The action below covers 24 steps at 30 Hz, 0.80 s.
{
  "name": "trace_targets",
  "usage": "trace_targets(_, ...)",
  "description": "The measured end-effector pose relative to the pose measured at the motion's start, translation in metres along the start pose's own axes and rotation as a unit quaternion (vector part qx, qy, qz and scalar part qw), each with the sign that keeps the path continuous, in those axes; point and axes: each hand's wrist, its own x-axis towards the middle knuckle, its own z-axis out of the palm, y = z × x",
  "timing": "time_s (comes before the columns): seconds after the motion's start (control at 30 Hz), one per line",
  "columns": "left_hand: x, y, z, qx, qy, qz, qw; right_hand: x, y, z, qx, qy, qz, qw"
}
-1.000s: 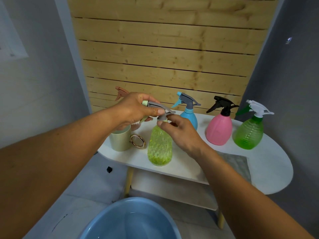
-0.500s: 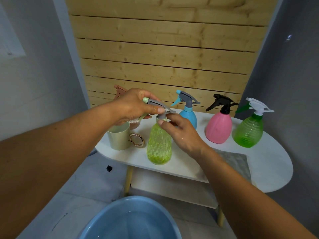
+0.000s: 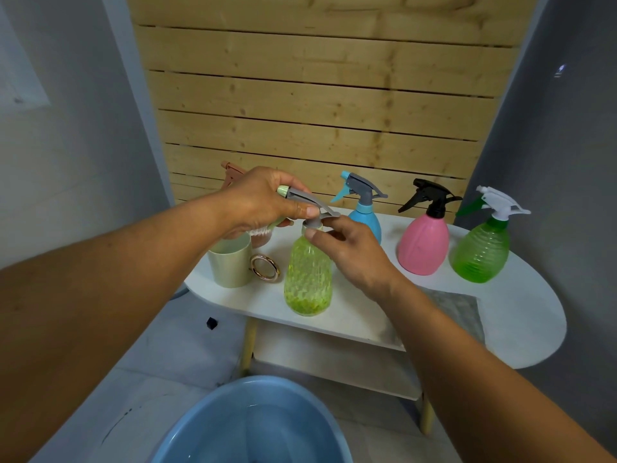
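Note:
A yellow-green spray bottle (image 3: 309, 279) stands upright near the front edge of the white oval table (image 3: 521, 325). Its grey spray head (image 3: 309, 202) with a pale green nozzle sits on the neck. My left hand (image 3: 263, 202) grips the spray head from the left, thumb on its top. My right hand (image 3: 347, 248) pinches the grey collar at the bottle's neck between thumb and fingers.
A blue spray bottle (image 3: 365, 217), a pink one with a black head (image 3: 423, 242) and a green one with a white head (image 3: 480, 252) stand along the back. A cream mug (image 3: 230, 262) with a gold ring handle stands left. A blue basin (image 3: 253, 426) lies on the floor below. A grey cloth (image 3: 457, 309) lies at right.
Both hands keep their hold on the spray head and collar. My right fingers have shifted slightly round the collar. The view has moved a little.

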Motion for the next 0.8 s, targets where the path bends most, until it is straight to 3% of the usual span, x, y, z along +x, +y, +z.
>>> trace_targets(0.13, 0.001, 0.000, -0.001, 0.004, -0.008, -0.004, 1.000, 0.005, -0.001, 0.011, -0.014, 0.056, 0.006, 0.998)
trace_targets(0.33, 0.001, 0.000, 0.000, 0.004, 0.002, -0.004, 1.000, 0.004, -0.003, -0.004, -0.023, -0.020, 0.010, 0.999)
trace_targets(0.53, -0.001, 0.000, 0.000, 0.001, -0.003, -0.009, 1.000, 0.006, -0.006, 0.013, -0.062, 0.079, 0.005, 0.995)
trace_targets(0.7, 0.001, -0.001, 0.000, 0.008, 0.005, -0.007, 1.000, 0.003, -0.004, -0.001, -0.064, -0.026, 0.002, 0.998)
trace_targets(0.8, 0.002, -0.002, 0.000, 0.006, -0.001, -0.007, 1.000, 0.007, -0.002, 0.003, -0.049, 0.015, 0.002, 0.999)
